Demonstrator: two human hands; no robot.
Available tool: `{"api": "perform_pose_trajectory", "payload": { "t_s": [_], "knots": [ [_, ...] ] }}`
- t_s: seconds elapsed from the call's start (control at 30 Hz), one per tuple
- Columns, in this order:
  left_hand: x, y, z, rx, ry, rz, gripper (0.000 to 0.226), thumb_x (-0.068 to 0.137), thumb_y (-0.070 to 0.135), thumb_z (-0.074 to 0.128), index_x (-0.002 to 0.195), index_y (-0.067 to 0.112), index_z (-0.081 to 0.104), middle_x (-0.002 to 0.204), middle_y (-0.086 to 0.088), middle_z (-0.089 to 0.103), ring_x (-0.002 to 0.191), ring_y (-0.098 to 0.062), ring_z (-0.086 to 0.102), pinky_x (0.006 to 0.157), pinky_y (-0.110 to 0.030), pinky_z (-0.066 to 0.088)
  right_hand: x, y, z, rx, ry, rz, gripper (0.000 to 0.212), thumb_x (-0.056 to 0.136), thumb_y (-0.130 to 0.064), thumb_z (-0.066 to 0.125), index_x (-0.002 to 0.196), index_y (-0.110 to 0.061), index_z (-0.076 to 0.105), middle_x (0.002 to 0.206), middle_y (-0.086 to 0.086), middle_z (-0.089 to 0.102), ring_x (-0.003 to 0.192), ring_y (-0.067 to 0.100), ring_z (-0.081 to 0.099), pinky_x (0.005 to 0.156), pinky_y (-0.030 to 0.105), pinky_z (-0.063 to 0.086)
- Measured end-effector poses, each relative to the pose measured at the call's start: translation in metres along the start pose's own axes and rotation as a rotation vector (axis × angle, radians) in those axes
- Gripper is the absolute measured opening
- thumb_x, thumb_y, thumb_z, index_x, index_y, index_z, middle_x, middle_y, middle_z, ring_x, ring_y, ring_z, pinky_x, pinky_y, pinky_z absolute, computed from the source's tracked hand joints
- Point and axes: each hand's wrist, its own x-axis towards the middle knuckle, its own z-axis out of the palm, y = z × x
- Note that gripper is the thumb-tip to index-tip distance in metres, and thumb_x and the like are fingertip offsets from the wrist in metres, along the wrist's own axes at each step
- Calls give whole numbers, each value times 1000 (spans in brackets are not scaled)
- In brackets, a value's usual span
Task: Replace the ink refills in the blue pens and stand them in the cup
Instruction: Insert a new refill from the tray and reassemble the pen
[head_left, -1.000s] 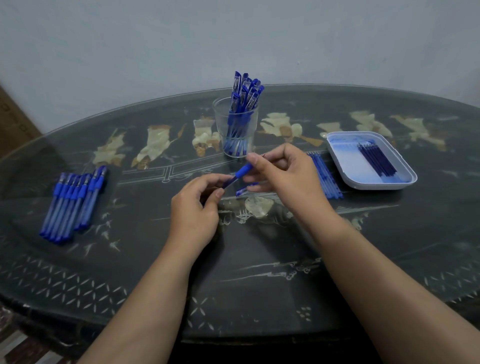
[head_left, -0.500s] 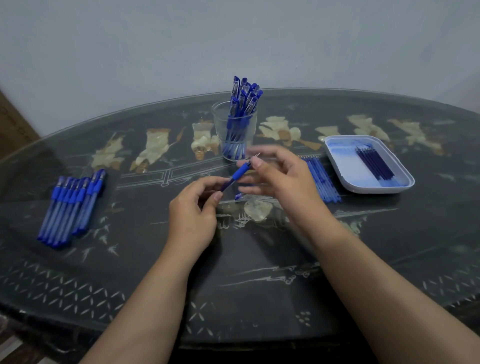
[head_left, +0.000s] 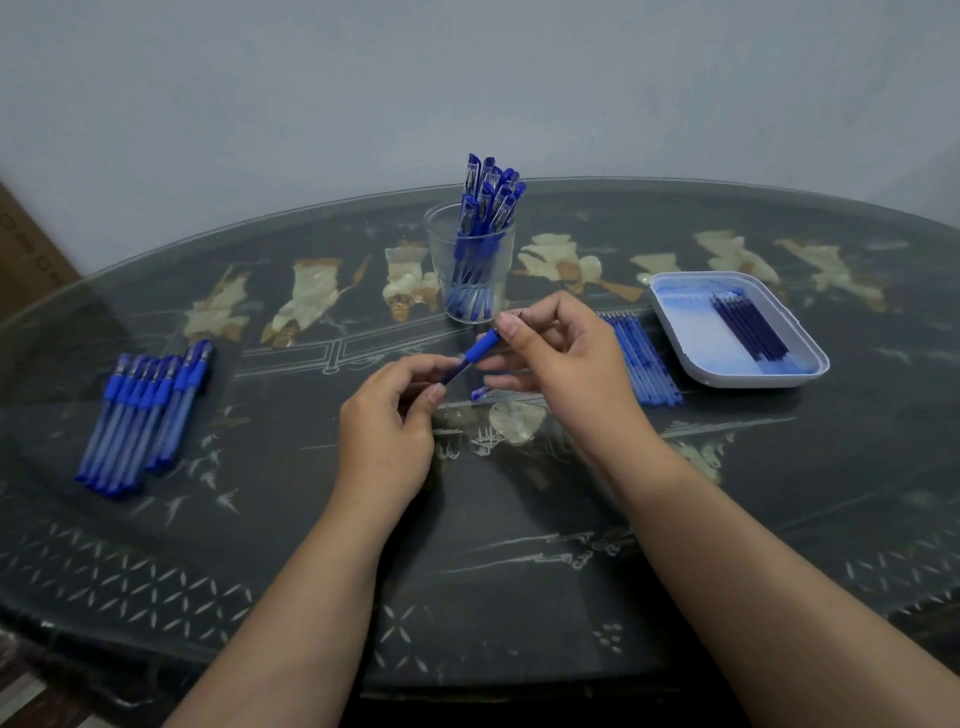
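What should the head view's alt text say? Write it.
Two hands hold a blue pen above an inlaid table: the left hand grips the barrel, the right hand pinches the tip. Behind stands a clear cup of pens; loose pens lie left, refills and a white tray right.

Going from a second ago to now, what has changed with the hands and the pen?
The right hand slid its pinch from the blue grip up to the tip of the pen, and its other fingers opened out. The left hand held the barrel throughout. The cup, the row of pens on the left, the loose refills and the tray stayed put.
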Motion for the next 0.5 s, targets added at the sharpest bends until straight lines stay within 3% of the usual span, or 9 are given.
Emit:
{"api": "perform_pose_trajectory", "payload": {
  "t_s": [0.13,0.2,0.27,0.33,0.4,0.47,0.5],
  "knots": [
    [0,1,0,-12,20,-33,48,90,-5,58,92,43,65,95,10,70,92,-5,66,80,-11,46,2,8,0,-14,57,-6,17,98,-29,53,107,-15,58,93,9,72,87,22,70,77,41,60],
    [0,1,0,-36,43,-57,49,90,-5,57,91,43,64,94,10,70,91,-7,67,79,-10,46,5,16,-6,-318,75,-93,24,99,-31,51,121,-21,52,98,-1,69,92,14,66,83,35,53],
    [0,2,0,-74,51,-66,47,90,-6,56,92,40,65,96,8,70,91,-9,68,81,-14,48,6,27,-11,-724,-39,-179,39,95,-23,59,132,-24,47,104,-8,66,100,11,60,89,31,47],
    [0,5,0,-91,53,-75,43,91,-6,56,94,36,65,96,6,71,90,-9,69,84,-19,50,8,37,-10,-955,-122,-274,45,87,-12,66,129,-22,53,104,-5,66,105,17,57,94,38,47],
    [0,5,1,-108,59,-86,42,91,-6,56,94,35,65,96,5,71,90,-9,69,86,-23,52,9,44,-9,-1034,-132,-394,40,80,-2,68,117,-16,64,99,1,68,99,25,58,89,46,49],
    [-1,5,0,-119,61,-92,43,91,-6,56,94,36,65,96,6,71,90,-9,69,88,-27,52,10,43,-8,-1014,-85,-463,35,81,1,67,113,-11,67,94,3,67,93,25,58,86,45,49],
    [-1,5,0,-123,59,-95,44,91,-6,56,94,37,66,96,7,71,90,-10,69,89,-28,53,10,40,-7,-959,-38,-437,37,83,2,64,117,-13,66,92,1,64,91,18,57,87,38,49]
  ]
}}
